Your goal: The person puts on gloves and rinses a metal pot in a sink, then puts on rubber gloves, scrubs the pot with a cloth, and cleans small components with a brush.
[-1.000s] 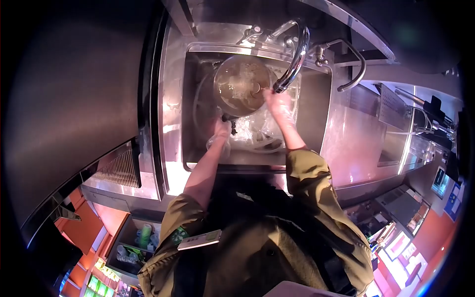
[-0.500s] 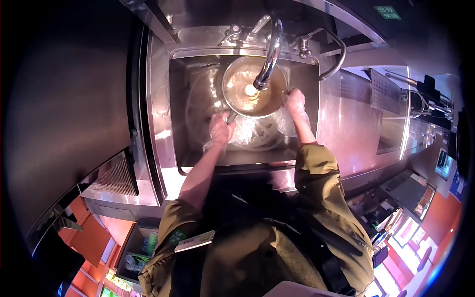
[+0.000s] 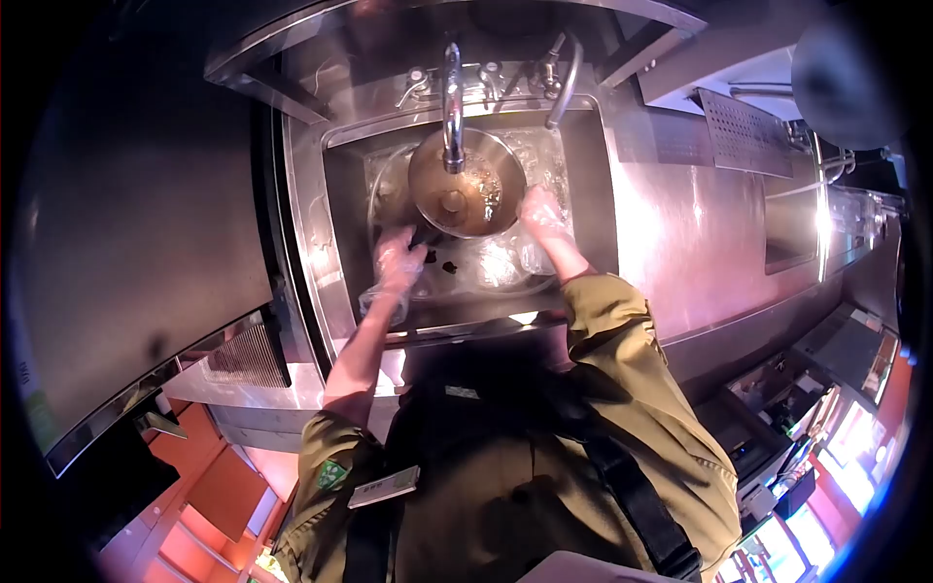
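Observation:
A round metal pan [image 3: 426, 185] with water in it is held in the sink [image 3: 595, 175], beneath the curved faucet [image 3: 453, 112]. My left hand [image 3: 397, 260], in a clear plastic glove, is closed on the pan's dark handle at its lower left. My right hand [image 3: 542, 214], gloved the same way, grips the pan's right edge. Under the pan, clear wet plastic and a round shape cover the sink bottom, their details blurred by glare. Dark scraps [image 3: 448, 267] lie there, just right of my left hand.
Behind the sink stand tap levers [image 3: 414, 87] and a second bent spout [image 3: 569, 83]. A steel counter [image 3: 680, 233] runs to the right, with a perforated metal panel [image 3: 743, 136] above it. A large dark steel surface [image 3: 146, 223] is on the left.
My view has shifted, and the pan now sits more directly below the faucet's end. Dark scraps now show on the sink bottom below the pan. Both hands keep their hold.

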### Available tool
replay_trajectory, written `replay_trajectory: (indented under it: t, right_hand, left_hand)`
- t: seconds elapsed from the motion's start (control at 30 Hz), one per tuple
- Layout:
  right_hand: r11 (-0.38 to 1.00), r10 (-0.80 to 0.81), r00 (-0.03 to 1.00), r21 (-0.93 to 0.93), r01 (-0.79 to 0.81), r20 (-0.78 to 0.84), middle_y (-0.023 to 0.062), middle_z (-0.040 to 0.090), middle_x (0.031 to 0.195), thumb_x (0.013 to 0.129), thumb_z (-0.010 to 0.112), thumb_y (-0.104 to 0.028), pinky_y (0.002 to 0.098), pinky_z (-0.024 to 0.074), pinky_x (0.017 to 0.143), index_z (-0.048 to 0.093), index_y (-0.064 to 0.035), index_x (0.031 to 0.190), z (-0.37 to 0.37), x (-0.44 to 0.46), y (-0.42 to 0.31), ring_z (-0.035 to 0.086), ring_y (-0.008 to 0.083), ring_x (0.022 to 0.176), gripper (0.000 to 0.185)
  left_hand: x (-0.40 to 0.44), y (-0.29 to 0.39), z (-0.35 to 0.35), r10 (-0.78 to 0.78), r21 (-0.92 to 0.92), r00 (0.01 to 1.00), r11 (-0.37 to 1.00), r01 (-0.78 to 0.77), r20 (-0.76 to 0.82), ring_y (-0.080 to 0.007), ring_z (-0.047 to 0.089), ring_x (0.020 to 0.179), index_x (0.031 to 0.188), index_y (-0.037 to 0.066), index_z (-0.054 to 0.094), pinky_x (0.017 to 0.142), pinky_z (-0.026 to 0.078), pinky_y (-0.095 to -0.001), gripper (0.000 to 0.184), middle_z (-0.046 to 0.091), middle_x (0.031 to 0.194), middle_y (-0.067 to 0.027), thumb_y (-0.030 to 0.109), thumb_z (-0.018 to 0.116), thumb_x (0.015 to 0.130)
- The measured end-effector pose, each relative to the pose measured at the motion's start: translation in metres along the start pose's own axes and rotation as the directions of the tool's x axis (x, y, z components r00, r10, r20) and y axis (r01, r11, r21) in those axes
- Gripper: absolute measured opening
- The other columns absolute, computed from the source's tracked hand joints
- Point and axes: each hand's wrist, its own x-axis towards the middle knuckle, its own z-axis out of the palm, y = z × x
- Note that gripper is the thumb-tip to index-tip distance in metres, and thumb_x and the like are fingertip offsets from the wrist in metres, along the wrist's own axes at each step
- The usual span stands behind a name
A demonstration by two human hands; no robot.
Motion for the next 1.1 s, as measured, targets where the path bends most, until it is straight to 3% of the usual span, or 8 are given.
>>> replay_trajectory:
  t: [0.3, 0.33, 0.4, 0.47, 0.63, 0.67, 0.93, 1.1]
  right_hand:
    - [0.985, -0.026, 0.998, 0.172, 0.016, 0.058, 0.0271, 0.061, 0.078, 0.079, 0.051, -0.026, 0.0485, 0.0476, 0.073, 0.064, 0.0028, 0.081, -0.071, -0.072, -0.046, 0.061, 0.0421, 0.078, 0.032]
    - [0.972, 0.089, 0.995, 0.215, -0.098, 0.053, 0.0273, 0.060, 0.077, 0.079, 0.050, -0.024, 0.0478, 0.0479, 0.074, 0.064, 0.0029, 0.079, -0.069, -0.073, -0.040, 0.061, 0.0412, 0.079, 0.031]
    - [0.981, -0.030, 0.998, 0.191, 0.019, 0.052, 0.0273, 0.060, 0.078, 0.079, 0.049, -0.024, 0.0477, 0.0481, 0.074, 0.065, 0.0024, 0.079, -0.076, -0.081, -0.021, 0.061, 0.0409, 0.079, 0.030]
    - [0.974, -0.132, 0.989, 0.194, 0.119, 0.059, 0.0271, 0.060, 0.078, 0.079, 0.050, -0.024, 0.0473, 0.0482, 0.074, 0.065, 0.0013, 0.078, -0.077, -0.089, -0.004, 0.061, 0.0404, 0.078, 0.030]
    - [0.957, 0.096, 0.985, 0.257, -0.131, 0.145, 0.0267, 0.060, 0.077, 0.080, 0.050, -0.025, 0.0462, 0.0485, 0.073, 0.065, -0.0001, 0.082, -0.068, -0.112, 0.008, 0.061, 0.0403, 0.079, 0.030]
    - [0.940, 0.125, 0.976, 0.295, -0.174, 0.177, 0.0267, 0.060, 0.077, 0.080, 0.050, -0.026, 0.0460, 0.0485, 0.073, 0.065, -0.0003, 0.083, -0.072, -0.117, 0.009, 0.062, 0.0402, 0.079, 0.030]
    - [0.944, 0.174, 0.962, 0.241, -0.224, 0.212, 0.0216, 0.063, 0.075, 0.085, 0.049, -0.027, 0.0438, 0.0485, 0.073, 0.065, -0.0019, 0.092, -0.066, -0.129, 0.016, 0.064, 0.0353, 0.076, 0.031]
    - [0.937, 0.172, 0.947, 0.252, -0.243, 0.273, 0.0197, 0.063, 0.074, 0.085, 0.049, -0.026, 0.0421, 0.0492, 0.071, 0.065, -0.0010, 0.092, -0.060, -0.125, 0.014, 0.064, 0.0324, 0.071, 0.031]
  left_hand:
    - [0.041, 0.028, -0.052, 0.057, 0.002, 0.978, 0.998, -0.059, 0.199, -0.0352, 0.061, 0.081, 0.093, 0.004, 0.063, 0.071, 0.047, -0.0412, 0.030, 0.063, 0.082, -0.0189, 0.014, 0.060, 0.065]
    - [0.044, 0.038, -0.055, 0.027, -0.004, 0.974, 1.000, -0.026, 0.226, -0.0351, 0.061, 0.082, 0.093, 0.004, 0.063, 0.071, 0.047, -0.0411, 0.030, 0.063, 0.083, -0.0191, 0.014, 0.061, 0.065]
    - [0.055, 0.044, -0.055, 0.020, 0.071, 0.951, 0.997, -0.043, 0.308, -0.0358, 0.060, 0.086, 0.097, 0.004, 0.062, 0.074, 0.047, -0.0412, 0.033, 0.063, 0.089, -0.0195, 0.019, 0.064, 0.068]
    - [0.061, 0.057, -0.054, 0.073, 0.131, 0.950, 0.984, -0.118, 0.304, -0.0368, 0.059, 0.089, 0.100, 0.003, 0.061, 0.077, 0.046, -0.0419, 0.036, 0.062, 0.093, -0.0202, 0.024, 0.066, 0.071]
    - [0.063, 0.091, -0.034, 0.103, 0.123, 0.985, 0.985, -0.120, 0.140, -0.0382, 0.056, 0.095, 0.107, 0.001, 0.059, 0.082, 0.044, -0.0442, 0.047, 0.061, 0.098, -0.0222, 0.037, 0.067, 0.076]
    - [0.068, 0.089, -0.027, 0.052, 0.187, 0.970, 0.977, -0.099, 0.239, -0.0338, 0.057, 0.099, 0.110, 0.002, 0.057, 0.083, 0.045, -0.0381, 0.045, 0.061, 0.102, -0.0199, 0.034, 0.067, 0.079]
    - [0.057, 0.103, 0.032, 0.377, 0.271, 0.926, 0.888, -0.372, 0.037, -0.0349, 0.058, 0.077, 0.081, 0.004, 0.057, 0.070, 0.046, -0.0444, 0.030, 0.060, 0.079, -0.0171, 0.032, 0.066, 0.077]
    - [0.017, 0.091, 0.049, 0.478, 0.265, 0.869, 0.828, -0.495, 0.128, -0.0333, 0.057, 0.072, 0.078, 0.005, 0.052, 0.067, 0.047, -0.0442, 0.020, 0.057, 0.076, -0.0169, 0.021, 0.064, 0.076]
